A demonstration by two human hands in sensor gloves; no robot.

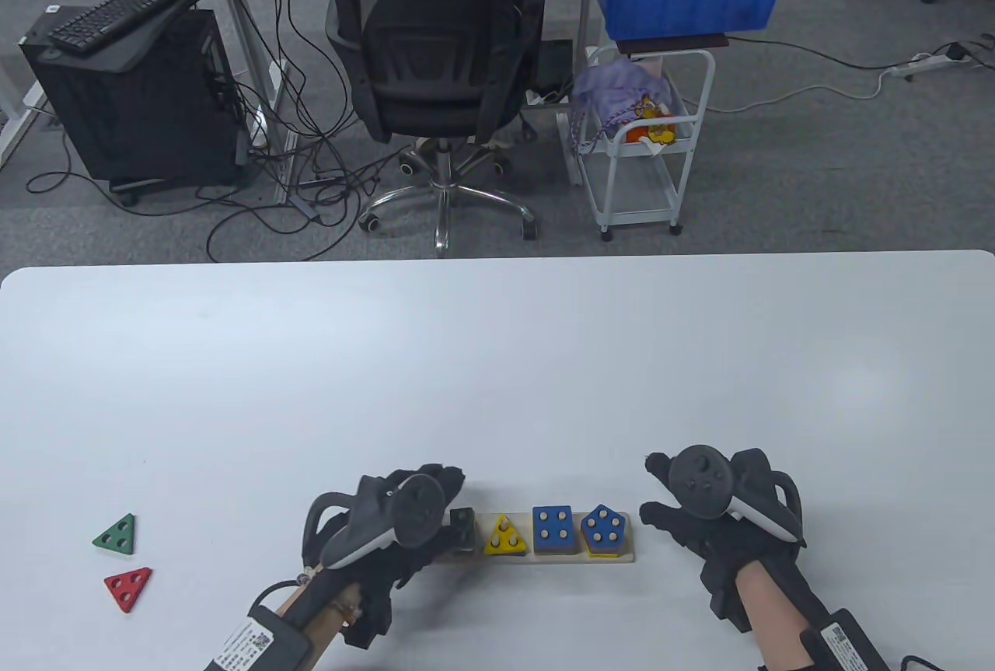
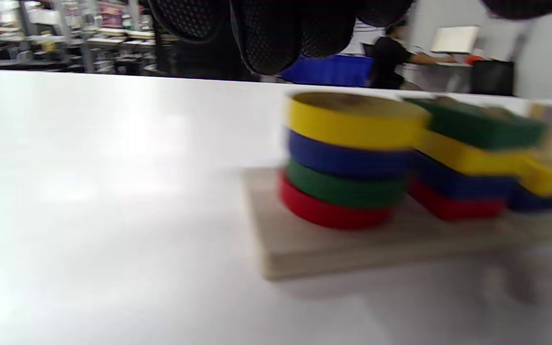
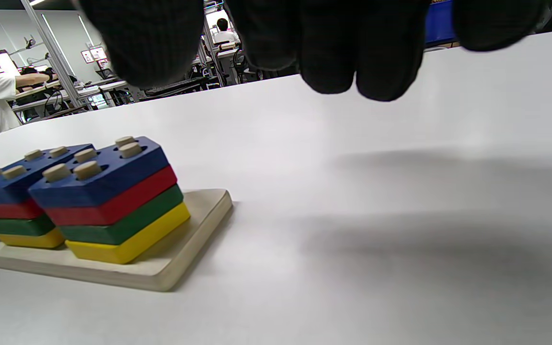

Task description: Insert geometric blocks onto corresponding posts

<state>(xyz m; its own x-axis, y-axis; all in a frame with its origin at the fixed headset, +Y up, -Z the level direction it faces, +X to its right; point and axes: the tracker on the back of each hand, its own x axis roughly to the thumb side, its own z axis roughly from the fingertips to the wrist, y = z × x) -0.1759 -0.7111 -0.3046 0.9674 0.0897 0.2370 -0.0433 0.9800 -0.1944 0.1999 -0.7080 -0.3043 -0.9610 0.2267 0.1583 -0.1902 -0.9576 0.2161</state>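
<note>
A wooden base with posts lies near the table's front edge. It carries a yellow triangle stack, a blue-topped square stack and a blue-topped pentagon stack. A green-topped stack sits partly under my left hand, which hovers over the base's left end and holds nothing. The blurred left wrist view shows a yellow-topped round stack below my fingers. A green triangle and a red triangle lie loose at the far left. My right hand is spread and empty, right of the base.
The table's far edge has an office chair and a white cart behind it. The right wrist view shows bare white table right of the base.
</note>
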